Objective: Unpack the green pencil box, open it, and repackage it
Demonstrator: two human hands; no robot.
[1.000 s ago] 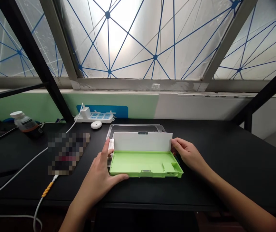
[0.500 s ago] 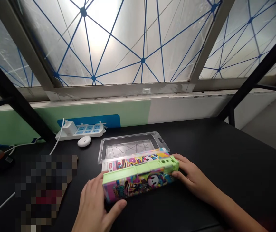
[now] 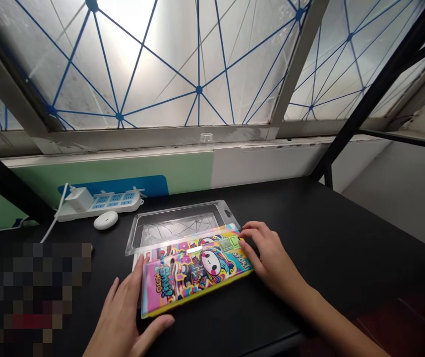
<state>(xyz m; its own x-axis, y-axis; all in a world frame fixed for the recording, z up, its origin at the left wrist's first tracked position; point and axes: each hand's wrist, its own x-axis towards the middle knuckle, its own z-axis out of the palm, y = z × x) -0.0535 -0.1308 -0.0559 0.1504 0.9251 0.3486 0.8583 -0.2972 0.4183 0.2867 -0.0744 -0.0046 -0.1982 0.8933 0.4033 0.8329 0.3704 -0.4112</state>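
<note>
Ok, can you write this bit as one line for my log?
left hand: beside pencil case | right hand: touching its corner | pencil case: shut, flat, colourful cover up | behind it: clear plastic tray

Strong daylight is admitted through the frosted window (image 3: 160, 64), brightest and washed out near 12 o'clock. The black desk (image 3: 309, 223) is left dim, a small glare is caught on the pencil case (image 3: 193, 250), edges are bowed by wide-angle distortion, and a pixelated mosaic (image 3: 26, 297) is laid over 7 o'clock.
</note>
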